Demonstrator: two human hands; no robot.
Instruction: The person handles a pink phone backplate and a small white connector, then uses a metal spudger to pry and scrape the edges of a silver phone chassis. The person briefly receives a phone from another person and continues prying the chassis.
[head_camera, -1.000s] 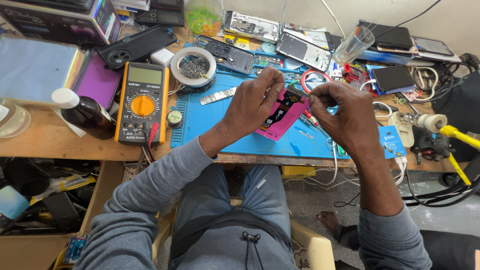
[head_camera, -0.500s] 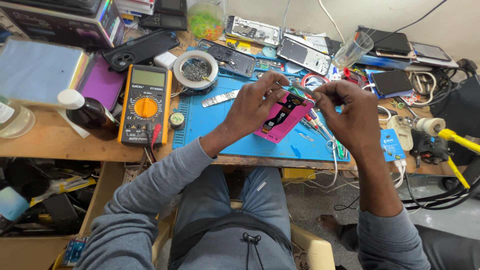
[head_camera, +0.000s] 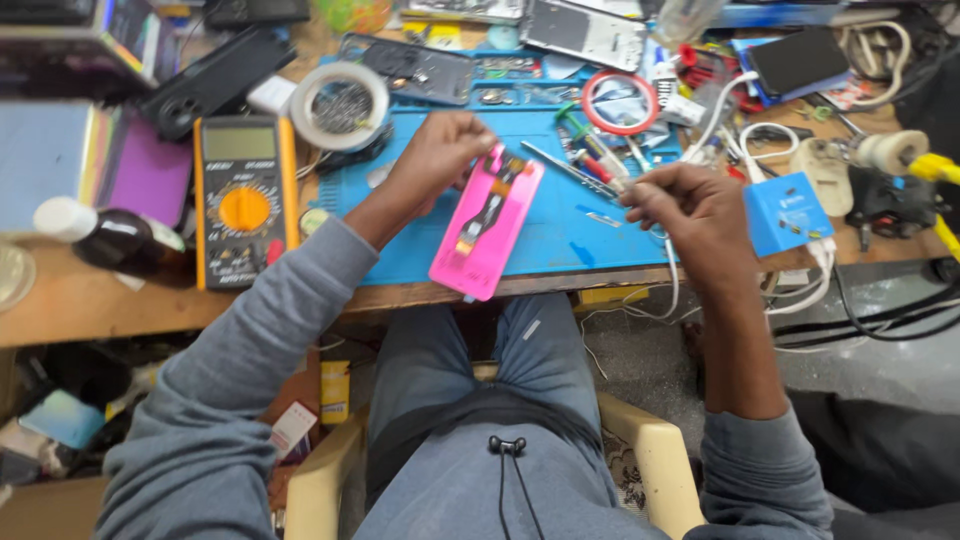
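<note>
Reassembly appears midway: left hand (head_camera: 440, 155) fingers pinch the pink phone panel (head_camera: 488, 222) with its flex cable exposed; right hand (head_camera: 690, 205) fingers close together, contents unclear.

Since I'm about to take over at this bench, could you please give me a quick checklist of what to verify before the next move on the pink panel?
1. Left hand has a grip on the pink panel at its top end: ok.
2. Panel fully supported by the blue mat: not ok, its lower end overhangs the table edge.
3. Dark flex strip lying flat on the panel: cannot tell.
4. Right hand holding a tool: cannot tell, the fist is shut and blurred.
5. Screwdrivers within reach on the mat: ok.
</note>
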